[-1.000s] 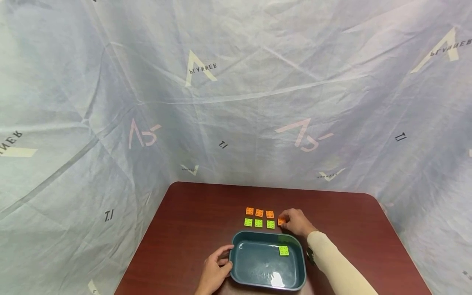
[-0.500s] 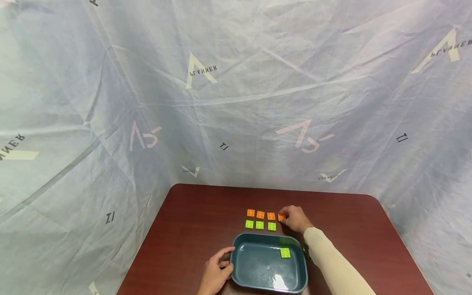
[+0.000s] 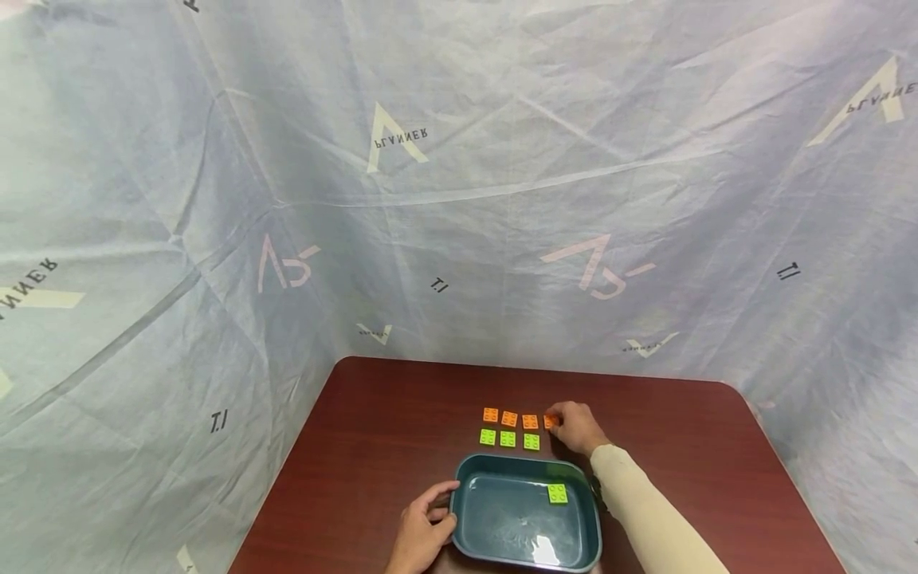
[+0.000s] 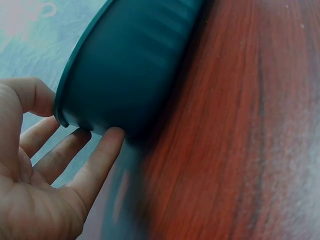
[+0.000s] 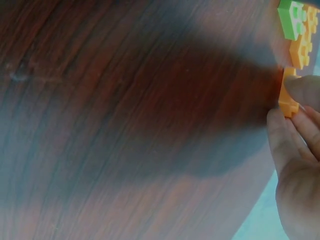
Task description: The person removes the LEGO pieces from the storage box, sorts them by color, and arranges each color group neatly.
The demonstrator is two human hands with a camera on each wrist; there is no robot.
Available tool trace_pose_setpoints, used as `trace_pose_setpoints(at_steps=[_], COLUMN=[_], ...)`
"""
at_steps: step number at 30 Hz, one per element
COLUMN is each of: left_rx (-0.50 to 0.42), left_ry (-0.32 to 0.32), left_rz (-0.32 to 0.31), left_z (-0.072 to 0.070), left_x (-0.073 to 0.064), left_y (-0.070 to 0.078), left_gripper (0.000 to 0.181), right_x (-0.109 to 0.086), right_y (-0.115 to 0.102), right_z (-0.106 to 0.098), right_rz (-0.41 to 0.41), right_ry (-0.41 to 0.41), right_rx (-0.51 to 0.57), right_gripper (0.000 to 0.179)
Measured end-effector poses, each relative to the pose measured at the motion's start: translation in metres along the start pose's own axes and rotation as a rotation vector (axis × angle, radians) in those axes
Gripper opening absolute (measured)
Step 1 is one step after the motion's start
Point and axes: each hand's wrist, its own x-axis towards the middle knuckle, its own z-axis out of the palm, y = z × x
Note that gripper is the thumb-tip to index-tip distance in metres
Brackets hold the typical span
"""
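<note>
My right hand (image 3: 579, 430) pinches an orange toy building brick (image 3: 548, 422) at the right end of a row of orange bricks (image 3: 509, 418). The right wrist view has this brick (image 5: 287, 100) low over the wood, between thumb and fingers. Nearer me runs a row of three lime-green bricks (image 3: 508, 439). Below both rows stands a dark teal plastic bin (image 3: 527, 458) with one green brick (image 3: 557, 494) inside. My left hand (image 3: 419, 530) rests its fingertips against the bin's left end; in the left wrist view, extended fingers (image 4: 102, 162) touch its outer wall.
The reddish-brown wooden table (image 3: 387, 446) carries everything. Pale printed cloth (image 3: 488, 263) hangs behind its far edge and along both sides. My right forearm in a cream sleeve (image 3: 649, 506) passes beside the bin's right end.
My right hand has shifted the orange brick away from me, from beside the green row to the end of the orange row. My left hand stays at the bin.
</note>
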Motion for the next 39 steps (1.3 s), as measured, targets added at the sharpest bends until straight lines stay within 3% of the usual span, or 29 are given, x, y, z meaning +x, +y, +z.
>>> trace_pose_setpoints(at_steps=[20,28,39], left_rx=[0.029,0.057,0.084], left_ry=[-0.013,-0.041,-0.03], left_rz=[-0.019,-0.056,-0.036], left_z=[-0.001,-0.004,-0.004], left_x=[-0.002,0.0,0.0], left_y=[0.005,0.007,0.005], left_gripper=[0.048,0.047,0.045], right_x=[-0.008,-0.018,-0.045], right_y=[0.002,-0.012,-0.038], right_z=[-0.015,-0.036,-0.048], right_rz=[0.018,0.004,-0.046], right_ry=[0.036,0.054,0.121], right_rx=[0.068,0.082,0.101], right_gripper=[0.033,0.041,0.043])
